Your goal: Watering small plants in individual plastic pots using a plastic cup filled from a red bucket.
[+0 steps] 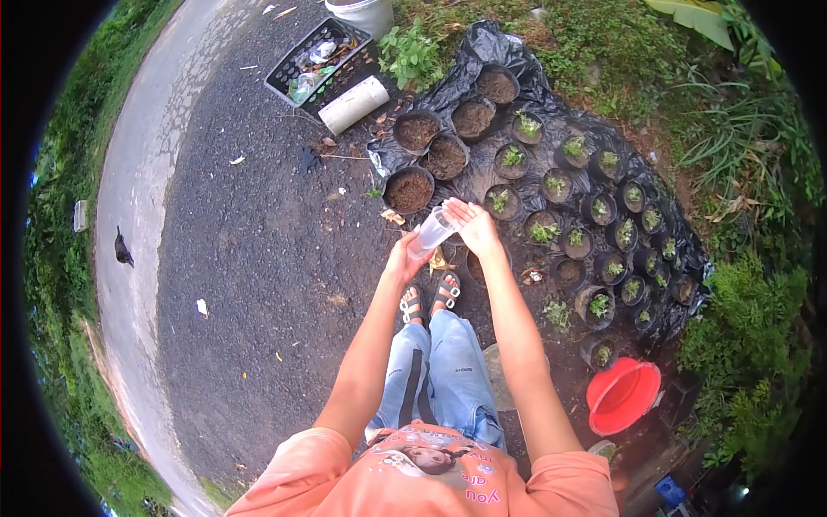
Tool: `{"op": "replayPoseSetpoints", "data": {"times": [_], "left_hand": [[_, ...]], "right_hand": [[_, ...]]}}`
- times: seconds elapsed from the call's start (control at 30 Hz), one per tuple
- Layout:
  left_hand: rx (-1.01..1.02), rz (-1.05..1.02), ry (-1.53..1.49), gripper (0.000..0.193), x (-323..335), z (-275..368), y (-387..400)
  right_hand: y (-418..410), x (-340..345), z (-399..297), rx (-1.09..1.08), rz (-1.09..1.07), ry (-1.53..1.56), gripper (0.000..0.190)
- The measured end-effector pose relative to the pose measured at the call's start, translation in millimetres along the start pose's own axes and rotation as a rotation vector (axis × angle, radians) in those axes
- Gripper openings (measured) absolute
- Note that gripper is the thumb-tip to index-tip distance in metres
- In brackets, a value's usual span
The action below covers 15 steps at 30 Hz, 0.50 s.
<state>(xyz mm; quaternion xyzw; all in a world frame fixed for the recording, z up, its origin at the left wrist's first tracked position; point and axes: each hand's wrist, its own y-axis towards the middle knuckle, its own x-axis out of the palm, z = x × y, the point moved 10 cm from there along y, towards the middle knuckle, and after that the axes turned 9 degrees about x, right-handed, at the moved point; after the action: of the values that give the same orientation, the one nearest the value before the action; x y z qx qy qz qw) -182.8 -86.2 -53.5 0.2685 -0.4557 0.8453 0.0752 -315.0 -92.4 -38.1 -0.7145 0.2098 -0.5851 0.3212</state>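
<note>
A clear plastic cup (434, 234) is held in my left hand (404, 258), tilted with its mouth towards the upper right. Just at that mouth is my right hand (477, 227), palm turned up and fingers stretched out flat. Whether its fingers touch the rim I cannot tell, and nothing shows clearly on the palm. Beyond both hands stands a black pot of dark soil (409, 190). To the right, small black pots with green seedlings (544, 227) stand in rows on a black plastic sheet (465, 184). A pot (484, 266) is partly hidden beneath my right forearm.
A black crate of litter (310, 81), a white cylinder (353, 105) and a white bucket (368, 18) stand at the upper left. A red basin (623, 395) is at the lower right. A dark animal (123, 248) is on the paved road (132, 194).
</note>
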Motion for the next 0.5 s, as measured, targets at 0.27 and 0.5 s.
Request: {"op": "replayPoseSetpoints", "data": {"times": [0.27, 0.5], "left_hand": [[-0.034, 0.001, -0.037, 0.032, 11, -17, 3], [-0.042, 0.0, -0.005, 0.032, 24, -16, 12]], "right_hand": [[-2, -17, -15, -0.014, 0.065, -0.02, 0.038], [0, -13, -32, -0.037, 0.082, -0.05, 0.036]]}}
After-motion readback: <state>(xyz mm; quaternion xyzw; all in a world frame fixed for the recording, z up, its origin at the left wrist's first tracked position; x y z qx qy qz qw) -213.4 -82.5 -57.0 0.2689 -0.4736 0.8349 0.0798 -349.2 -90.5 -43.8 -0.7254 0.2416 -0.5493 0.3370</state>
